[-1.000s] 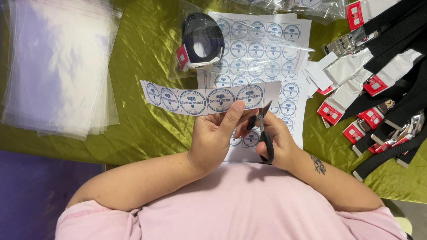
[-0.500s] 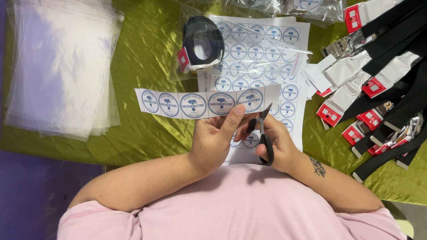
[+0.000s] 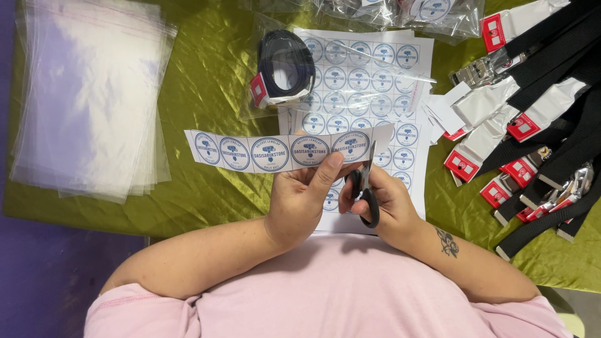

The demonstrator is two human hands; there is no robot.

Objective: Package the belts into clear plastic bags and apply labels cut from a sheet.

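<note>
Over green cloth [image 3: 206, 188], L hand [image 3: 300, 200] pinching sticker strip [image 3: 275, 152], R hand [image 3: 385, 203] gripping scissors [image 3: 366, 188], sticker sheet [image 3: 375, 69] beneath, bags [image 3: 87, 106] left, belts [image 3: 538, 125] right.

Your white paper strip [image 3: 275, 152] carries a row of blue-ringed round labels, as does the white sheet [image 3: 369, 69] at upper centre. The scissors [image 3: 366, 194] have black handles. An olive-green satin cloth [image 3: 213, 81] covers the table; black straps [image 3: 551, 100] bear red-and-white tags.

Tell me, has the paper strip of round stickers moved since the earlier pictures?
Yes. The strip of round stickers, held by the left hand, has shifted left against the sticker sheet.
</note>
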